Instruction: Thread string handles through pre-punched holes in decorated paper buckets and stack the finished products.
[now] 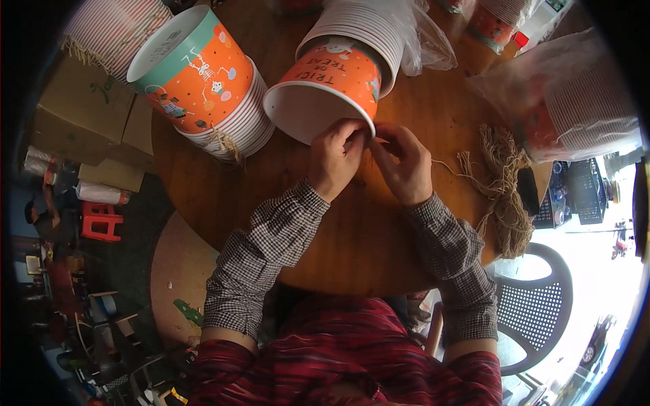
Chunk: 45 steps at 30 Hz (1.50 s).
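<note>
An orange paper bucket [330,70] with a white inside lies tilted on the table, its mouth toward me and its base against a stack of white buckets. My left hand [336,161] is closed at the near right part of its rim, fingers partly inside the mouth. Just outside that rim, my right hand [408,166] has thumb and forefinger pinched together; whatever is between them is too small to make out. To the right of it lies a bundle of tan twine [504,186], from which a loose strand runs toward my right hand.
Stacked buckets with twine handles, an orange and green one [203,78] on top, stand at the left. Further stacks wrapped in clear plastic [575,101] are at the right. Cardboard boxes [84,108] and a red stool [101,222] are left of the round wooden table [352,250]; a chair [535,304] stands lower right.
</note>
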Available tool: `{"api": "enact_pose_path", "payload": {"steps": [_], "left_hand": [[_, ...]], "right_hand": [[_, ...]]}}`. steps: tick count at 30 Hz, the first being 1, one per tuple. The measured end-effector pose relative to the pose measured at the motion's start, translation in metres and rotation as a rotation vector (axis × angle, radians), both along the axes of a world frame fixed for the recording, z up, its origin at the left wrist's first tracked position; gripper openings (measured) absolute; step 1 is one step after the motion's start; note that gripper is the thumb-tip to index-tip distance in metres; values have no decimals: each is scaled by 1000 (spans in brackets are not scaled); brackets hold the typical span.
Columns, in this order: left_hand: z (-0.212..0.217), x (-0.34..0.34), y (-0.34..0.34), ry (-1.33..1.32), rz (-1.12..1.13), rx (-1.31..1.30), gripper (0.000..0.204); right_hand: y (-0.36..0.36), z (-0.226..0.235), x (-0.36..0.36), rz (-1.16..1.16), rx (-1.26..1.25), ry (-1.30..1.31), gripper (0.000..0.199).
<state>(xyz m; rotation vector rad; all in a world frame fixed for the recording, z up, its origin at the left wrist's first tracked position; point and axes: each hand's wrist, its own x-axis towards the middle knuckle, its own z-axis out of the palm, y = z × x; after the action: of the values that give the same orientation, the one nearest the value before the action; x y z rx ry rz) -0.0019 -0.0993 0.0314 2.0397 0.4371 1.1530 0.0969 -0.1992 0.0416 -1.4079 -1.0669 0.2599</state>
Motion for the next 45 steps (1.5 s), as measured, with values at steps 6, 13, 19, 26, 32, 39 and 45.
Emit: {"api": "enact_pose_path", "payload": {"steps": [6,13,19,26,32,39,45], "left_hand": [[-4,19,9,-71,-51,96,7],[5,11,10,-90,-229,121,4],[4,7,6,-111,-392,-97,3],[4,5,12,-183,-327,51,8],[13,1,6,-154,-278,47,10],[14,-3,6,-81,-328,115,15],[6,-2,2,-46,-362,249,16]], "right_hand": [[18,-25,29,-106,-56,129,16],[13,-20,25,-97,-138,13,14],[-4,-13,18,-69,-180,-210,16],[-19,-10,-1,-37,-230,-275,21],[-33,7,-11,-118,-210,-416,18],[-39,15,-20,-149,-110,-624,22],[-40,19,-4,-229,-43,-665,23]]}}
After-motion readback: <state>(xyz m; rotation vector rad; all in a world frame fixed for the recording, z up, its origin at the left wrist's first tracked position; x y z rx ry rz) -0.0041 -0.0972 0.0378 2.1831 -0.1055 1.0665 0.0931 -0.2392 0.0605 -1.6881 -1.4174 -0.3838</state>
